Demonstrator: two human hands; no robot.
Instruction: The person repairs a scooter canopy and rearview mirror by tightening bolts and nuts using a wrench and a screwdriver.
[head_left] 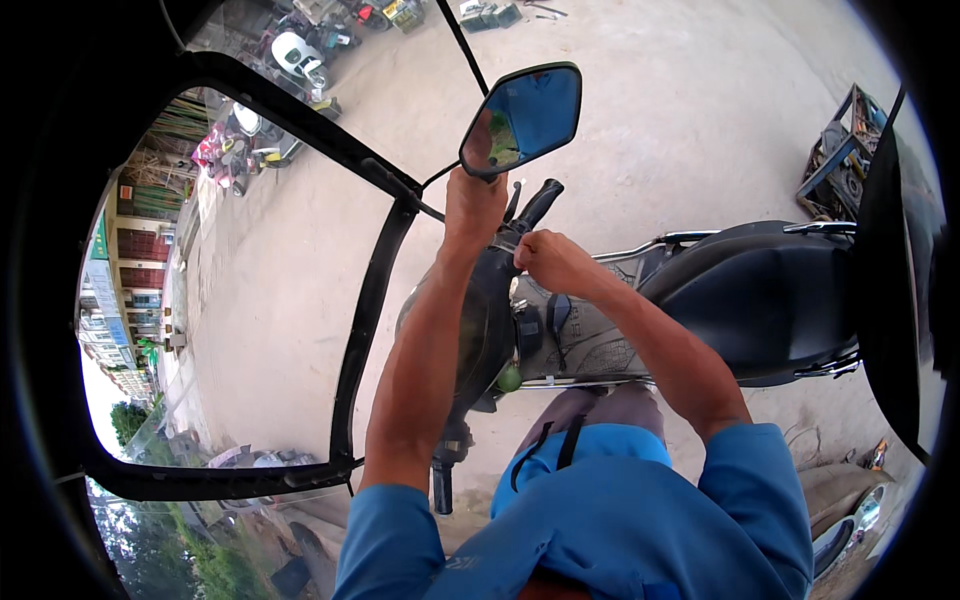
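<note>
A black-framed rear-view mirror (548, 112) stands at the far side of a scooter's handlebar. My left hand (476, 205) is closed on the mirror's lower edge, its fingers partly hidden behind the frame. My right hand (548, 258) is a closed fist next to the handlebar, just below the rubber grip (541, 203) and a lever. Whatever lies in its fingers is hidden. Another small dark mirror (560, 318) with a stem rests on the scooter's grey footboard (595, 335). A round green object (509, 378) sits beside the footboard near the steering column.
The scooter's black seat (755, 300) is to my right. A black canopy frame (372, 330) with a clear windshield rises on the left. A blue metal cart (845, 160) with parts stands at the far right. Parked scooters (298, 55) line the far left of the concrete ground.
</note>
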